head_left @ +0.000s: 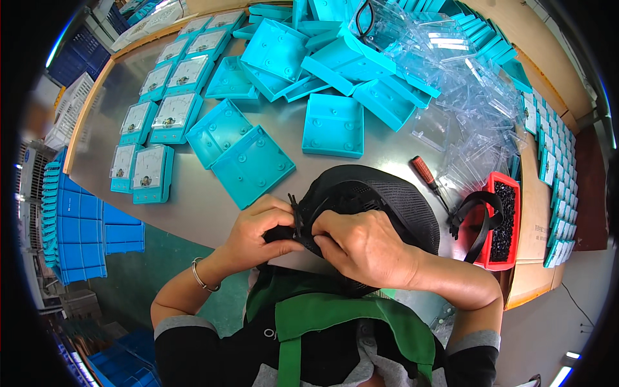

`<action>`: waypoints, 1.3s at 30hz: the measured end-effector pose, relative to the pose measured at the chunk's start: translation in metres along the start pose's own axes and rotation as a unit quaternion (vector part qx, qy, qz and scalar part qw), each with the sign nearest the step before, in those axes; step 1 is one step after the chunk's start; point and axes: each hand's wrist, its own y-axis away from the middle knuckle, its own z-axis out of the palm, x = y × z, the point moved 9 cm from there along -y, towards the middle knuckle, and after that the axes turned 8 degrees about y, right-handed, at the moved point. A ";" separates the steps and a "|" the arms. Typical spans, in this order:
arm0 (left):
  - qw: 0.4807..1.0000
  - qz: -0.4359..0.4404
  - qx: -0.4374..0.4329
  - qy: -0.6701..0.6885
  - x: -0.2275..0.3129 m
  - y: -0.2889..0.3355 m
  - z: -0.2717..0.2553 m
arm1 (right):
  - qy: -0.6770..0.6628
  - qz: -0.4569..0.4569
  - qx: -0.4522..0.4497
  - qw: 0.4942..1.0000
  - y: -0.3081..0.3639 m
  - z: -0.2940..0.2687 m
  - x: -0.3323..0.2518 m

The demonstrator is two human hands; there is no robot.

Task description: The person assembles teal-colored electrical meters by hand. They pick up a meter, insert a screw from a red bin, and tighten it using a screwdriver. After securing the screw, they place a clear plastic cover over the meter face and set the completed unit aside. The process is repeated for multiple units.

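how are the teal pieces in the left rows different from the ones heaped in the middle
The row pieces lie in neat lines with a white dial face showing; the heaped shells lie jumbled, overlapping, with plain teal surfaces and small bumps. The row pieces look fitted with faces; the heaped shells look bare. Both are square teal plastic on the metal table.

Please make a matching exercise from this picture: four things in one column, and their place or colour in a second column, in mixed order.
Things:
1. black cap
2. screwdriver
3. red bin
4. bracelet

Descriptions:
A. on the left wrist
B. held by left hand and right hand
C. full of small black parts
D. lies on the table, red-brown handle

Pairs: 1-B, 2-D, 3-C, 4-A
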 end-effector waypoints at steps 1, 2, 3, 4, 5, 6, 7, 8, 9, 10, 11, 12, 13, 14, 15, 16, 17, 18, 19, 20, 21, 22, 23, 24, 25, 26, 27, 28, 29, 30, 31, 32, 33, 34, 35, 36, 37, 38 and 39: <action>1.000 0.001 0.002 0.002 0.000 0.000 0.000 | 0.006 -0.005 0.002 1.000 -0.001 0.000 0.000; 1.000 0.002 0.005 0.004 -0.001 0.001 0.000 | 0.012 -0.011 0.003 1.000 -0.002 0.001 0.001; 1.000 0.012 0.010 0.002 0.001 0.001 0.000 | 0.019 -0.016 0.004 1.000 -0.002 0.002 0.000; 1.000 0.023 0.015 0.001 0.002 0.002 0.000 | 0.065 -0.007 -0.039 0.997 -0.001 0.006 0.000; 0.999 0.033 0.021 -0.002 0.003 0.003 0.000 | 0.110 0.001 -0.082 0.991 0.000 0.005 -0.002; 0.999 0.027 0.034 0.007 0.001 0.005 -0.001 | 0.155 0.010 -0.125 0.980 0.002 0.006 -0.003; 0.999 0.021 0.047 0.016 -0.003 0.009 -0.001 | 0.140 -0.018 -0.094 0.986 0.002 -0.003 -0.009; 0.998 0.017 0.060 0.025 -0.005 0.011 -0.001 | 0.125 -0.046 -0.063 0.989 0.003 -0.013 -0.015; 0.997 0.005 0.076 0.033 -0.007 0.013 -0.002 | 0.110 -0.073 -0.032 0.991 0.004 -0.021 -0.021; 0.995 -0.007 0.092 0.041 -0.009 0.015 -0.003 | 0.144 -0.110 0.045 0.982 0.002 -0.033 -0.026; 0.993 -0.020 0.106 0.049 -0.011 0.017 -0.003 | 0.175 -0.144 0.121 0.966 0.002 -0.044 -0.029; 0.992 -0.019 0.112 0.048 -0.011 0.018 -0.003 | 0.205 -0.177 0.196 0.942 0.004 -0.056 -0.033; 0.992 -0.019 0.118 0.047 -0.010 0.018 -0.003 | 0.223 -0.158 0.193 0.942 -0.005 -0.056 -0.030; 0.991 -0.016 0.125 0.045 -0.009 0.018 -0.004 | 0.225 -0.152 0.172 0.947 -0.014 -0.051 -0.024; 0.991 -0.017 0.128 0.047 -0.010 0.019 -0.004 | 0.226 -0.146 0.151 0.951 -0.020 -0.044 -0.018; 0.990 -0.019 0.132 0.049 -0.011 0.021 -0.004 | 0.222 -0.150 0.147 0.952 -0.020 -0.041 -0.016; 0.989 -0.020 0.137 0.051 -0.012 0.022 -0.004 | 0.217 -0.155 0.142 0.953 -0.021 -0.038 -0.014; 0.986 -0.030 0.149 0.068 -0.014 0.024 -0.005 | 0.212 -0.160 0.137 0.954 -0.022 -0.036 -0.013; 0.983 -0.039 0.160 0.085 -0.016 0.025 -0.005 | 0.181 -0.162 0.151 0.958 -0.022 -0.039 -0.013; 0.978 -0.050 0.172 0.103 -0.019 0.027 -0.005 | 0.149 -0.162 0.164 0.962 -0.020 -0.041 -0.014; 0.978 -0.049 0.171 0.106 -0.020 0.028 -0.004 | 0.116 -0.162 0.177 0.964 -0.017 -0.043 -0.014; 0.978 -0.048 0.171 0.109 -0.021 0.029 -0.004 | 0.105 -0.157 0.163 0.968 -0.016 -0.039 -0.012; 0.978 -0.046 0.170 0.113 -0.022 0.029 -0.003 | 0.096 -0.151 0.150 0.972 -0.013 -0.035 -0.011; 0.974 -0.047 0.178 0.131 -0.025 0.030 -0.003 | 0.087 -0.145 0.137 0.976 -0.012 -0.032 -0.009; 0.970 -0.047 0.185 0.149 -0.030 0.031 -0.003 | 0.128 -0.150 0.112 0.974 -0.010 -0.029 -0.012; 0.966 -0.049 0.194 0.166 -0.032 0.031 -0.003 | 0.168 -0.157 0.087 0.969 -0.009 -0.027 -0.015; 0.965 -0.051 0.190 0.174 -0.032 0.031 -0.002 | 0.207 -0.163 0.061 0.963 -0.009 -0.024 -0.018; 0.964 -0.052 0.187 0.183 -0.030 0.030 -0.001 | 0.180 -0.155 0.058 0.970 -0.011 -0.029 -0.020; 0.963 -0.052 0.183 0.190 -0.029 0.029 -0.001 | 0.154 -0.148 0.057 0.975 -0.013 -0.035 -0.025; 0.963 -0.058 0.184 0.186 -0.030 0.030 -0.001 | 0.128 -0.141 0.055 0.980 -0.016 -0.037 -0.026; 0.963 -0.064 0.187 0.182 -0.031 0.030 0.000 | 0.133 -0.156 0.077 0.976 -0.019 -0.038 -0.031; 0.964 -0.070 0.187 0.178 -0.031 0.030 0.000 | 0.137 -0.169 0.100 0.971 -0.022 -0.037 -0.036; 0.967 -0.072 0.185 0.158 -0.030 0.030 -0.001 | 0.141 -0.183 0.122 0.965 -0.025 -0.035 -0.041; 0.971 -0.075 0.183 0.138 -0.029 0.029 -0.003 | 0.128 -0.205 0.118 0.963 -0.029 -0.028 -0.044; 0.973 -0.077 0.181 0.119 -0.026 0.028 -0.004 | 0.114 -0.228 0.113 0.960 -0.033 -0.018 -0.045; 0.979 -0.073 0.170 0.087 -0.021 0.025 -0.005 | 0.114 -0.242 0.104 0.958 -0.035 -0.013 -0.046; 0.983 -0.067 0.159 0.055 -0.014 0.020 -0.008 | 0.114 -0.256 0.095 0.955 -0.036 -0.008 -0.046; 0.986 -0.063 0.150 0.022 -0.010 0.017 -0.008 | 0.126 -0.265 0.081 0.953 -0.037 -0.004 -0.047; 0.983 -0.075 0.153 0.063 -0.014 0.019 -0.007 | 0.138 -0.273 0.067 0.950 -0.038 0.000 -0.048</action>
